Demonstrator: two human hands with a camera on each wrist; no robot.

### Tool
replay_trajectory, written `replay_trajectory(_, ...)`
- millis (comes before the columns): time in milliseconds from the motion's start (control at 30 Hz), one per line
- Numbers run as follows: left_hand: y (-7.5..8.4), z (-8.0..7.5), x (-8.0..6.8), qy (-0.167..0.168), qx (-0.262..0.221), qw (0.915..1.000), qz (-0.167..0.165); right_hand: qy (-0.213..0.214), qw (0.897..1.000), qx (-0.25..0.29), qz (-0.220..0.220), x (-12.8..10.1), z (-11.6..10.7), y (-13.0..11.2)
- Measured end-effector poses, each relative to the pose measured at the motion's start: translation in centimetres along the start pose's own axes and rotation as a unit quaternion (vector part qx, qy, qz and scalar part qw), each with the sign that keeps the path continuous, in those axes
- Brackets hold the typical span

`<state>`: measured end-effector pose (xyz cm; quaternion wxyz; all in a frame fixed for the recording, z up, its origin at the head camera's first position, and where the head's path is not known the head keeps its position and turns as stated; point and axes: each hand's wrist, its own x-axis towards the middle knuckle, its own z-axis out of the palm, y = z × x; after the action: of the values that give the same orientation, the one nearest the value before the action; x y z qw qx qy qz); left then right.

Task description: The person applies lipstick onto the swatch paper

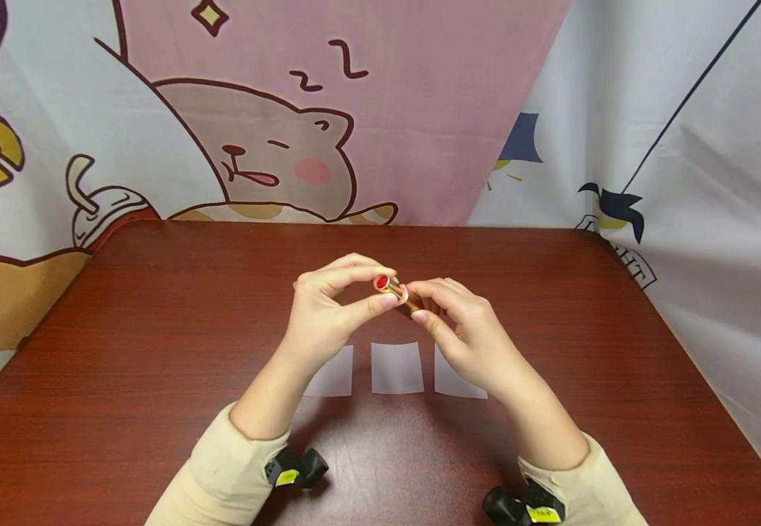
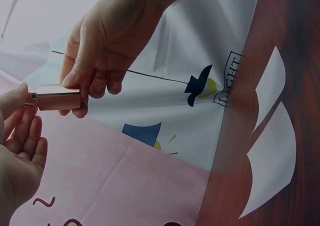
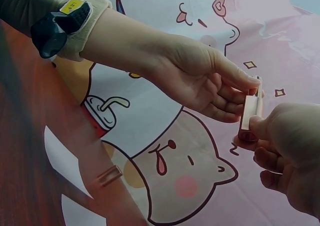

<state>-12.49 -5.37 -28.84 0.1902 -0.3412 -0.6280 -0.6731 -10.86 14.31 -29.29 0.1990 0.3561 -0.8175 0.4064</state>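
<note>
A rose-gold lipstick tube [image 1: 395, 291] with its red tip showing is held in the air above the middle of the table, between both hands. My left hand [image 1: 381, 288] pinches the tip end between thumb and forefinger. My right hand [image 1: 421, 304] pinches the base end. In the left wrist view the tube [image 2: 57, 97] lies level, with the right hand's fingers [image 2: 75, 76] curled on it. Seen from the right wrist, the tube [image 3: 249, 117] stands upright between the left hand's fingertips [image 3: 247, 81] and the right thumb [image 3: 260, 126].
Three white paper squares [image 1: 397, 367] lie in a row on the dark red wooden table [image 1: 156, 329], under the hands. A small rose-gold cap-like piece [image 3: 107, 176] lies on the table near its far edge. Printed cartoon cloth [image 1: 255, 146] hangs behind and at both sides.
</note>
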Motion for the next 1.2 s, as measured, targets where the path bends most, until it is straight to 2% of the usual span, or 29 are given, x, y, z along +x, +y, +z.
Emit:
replay_trajectory(400,0.01,-0.01,-0.01,0.018,0.006,0.9998,0.001,0.047,0.998,0.024,-0.026,0.16,0.29,0.05)
replay_trajectory(633,0.15,0.07,-0.03,0.025,0.010,0.9996,-0.001,0.079,0.996,0.051,-0.010,0.25,0.43,-0.30)
replay_trajectory(1000,0.28,0.19,-0.15,0.032,0.002,0.9995,-0.005,0.108,0.993,0.032,-0.021,0.27,0.73,-0.24)
replay_trajectory(1200,0.30,0.20,-0.15,0.030,0.002,0.9995,-0.005,0.104,0.993,0.023,-0.039,0.33,0.61,-0.20)
